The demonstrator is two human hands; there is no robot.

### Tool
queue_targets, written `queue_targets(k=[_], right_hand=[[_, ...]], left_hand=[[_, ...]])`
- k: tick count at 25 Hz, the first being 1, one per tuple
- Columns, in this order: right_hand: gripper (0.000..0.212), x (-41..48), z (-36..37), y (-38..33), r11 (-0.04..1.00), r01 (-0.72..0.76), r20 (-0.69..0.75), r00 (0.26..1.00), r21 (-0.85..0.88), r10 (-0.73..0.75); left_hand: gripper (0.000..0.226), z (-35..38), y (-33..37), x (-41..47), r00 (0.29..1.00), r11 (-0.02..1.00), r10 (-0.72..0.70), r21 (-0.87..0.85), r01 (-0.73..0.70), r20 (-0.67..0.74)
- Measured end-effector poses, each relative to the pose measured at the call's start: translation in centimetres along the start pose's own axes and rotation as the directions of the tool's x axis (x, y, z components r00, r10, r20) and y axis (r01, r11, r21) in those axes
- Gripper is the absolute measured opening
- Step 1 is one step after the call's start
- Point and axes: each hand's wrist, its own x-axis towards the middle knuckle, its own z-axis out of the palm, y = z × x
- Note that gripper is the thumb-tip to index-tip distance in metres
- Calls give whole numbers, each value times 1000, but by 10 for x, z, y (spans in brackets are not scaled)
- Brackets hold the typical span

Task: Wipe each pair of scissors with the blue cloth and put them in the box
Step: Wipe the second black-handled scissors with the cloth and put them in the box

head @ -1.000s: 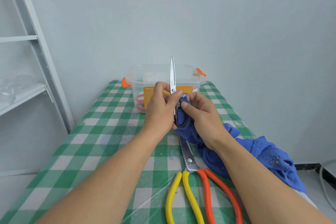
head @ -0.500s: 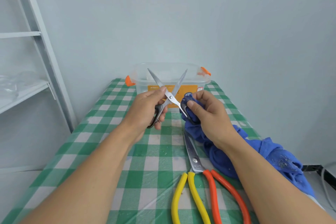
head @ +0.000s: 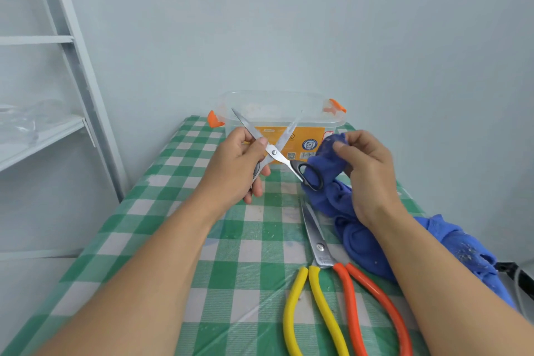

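Scissors (head: 274, 151) with black handles are held up over the green-checked worktop (head: 173, 225), their blades spread wide in an X in front of the clear box (head: 278, 94), which stands at the far end of the worktop with orange clasps at its two ends. The left grip (head: 238, 166) is closed on them: the thumb presses near the pivot and the fingers curl round the lower handle, which is mostly hidden behind the palm. The other black handle loop juts out to the right and lies against the blue cloth (head: 332, 185). The right grip (head: 367, 173) is closed on a bunched part of that cloth, thumb and fingers pinching it, while the rest trails down along the right edge of the worktop. A second pair of scissors (head: 320, 248), with long yellow and orange handles, lies flat on the worktop just beside the cloth, blades closed and pointing toward the box.
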Motion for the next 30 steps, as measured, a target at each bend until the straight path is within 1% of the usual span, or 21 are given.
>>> queue_targets(k=[2,3,4,5,7,8,10,12,16,18,21,23,25,26,28,30], right_hand=[[24,3,-3,-3,999,31,-153,988,41,-25],[23,2,-3,-5,997,27,-193,981,67,-13],[22,1,-3,-6,994,11,-200,980,104,10],[21,-1,-1,-7,990,-7,-169,985,144,32],[18,-5,2,-8,987,-24,-43,999,157,31],[16,-6,5,-7,993,-20,29,999,114,16],[14,-8,9,-3,998,40,149,988,-43,-33],[17,-9,12,-1,981,111,218,973,-162,-74],[25,-9,12,0,956,170,252,962,-240,-108],[25,-8,11,1,940,199,238,962,-277,-134],[26,-9,12,2,901,219,194,969,-375,-155],[23,-9,12,4,911,182,182,976,-370,-121],[11,-8,11,5,944,114,231,972,-309,-42],[10,-8,11,5,949,87,265,964,-304,-4],[29,-8,11,8,950,37,297,953,-310,60],[47,-8,14,7,964,-13,281,956,-266,90]], left_hand=[[15,0,-2,1,997,1000,20,11,-19,-76],[14,0,-2,1,993,1000,28,8,-27,-112],[14,0,-2,2,990,999,35,-3,-36,-134],[14,0,-2,1,989,999,42,-17,-45,-145],[16,1,-3,1,988,998,51,-31,-56,-146],[18,2,-3,1,988,998,53,-30,-58,-143],[18,5,-3,0,989,997,60,-31,-65,-137],[17,8,-3,-1,988,996,67,-42,-74,-136],[17,13,-3,-3,993,998,57,-34,-61,-106],[18,15,-3,-4,995,997,63,-33,-66,-83],[15,18,-3,-6,995,995,77,-60,-81,-62],[12,19,-2,-7,995,992,81,-88,-85,-52],[14,19,-2,-9,996,989,82,-118,-87,-45],[16,19,-2,-9,995,988,85,-128,-90,-44],[19,19,-1,-11,995,987,88,-132,-93,-40],[19,21,2,-12,995,988,98,-113,-102,-35]])
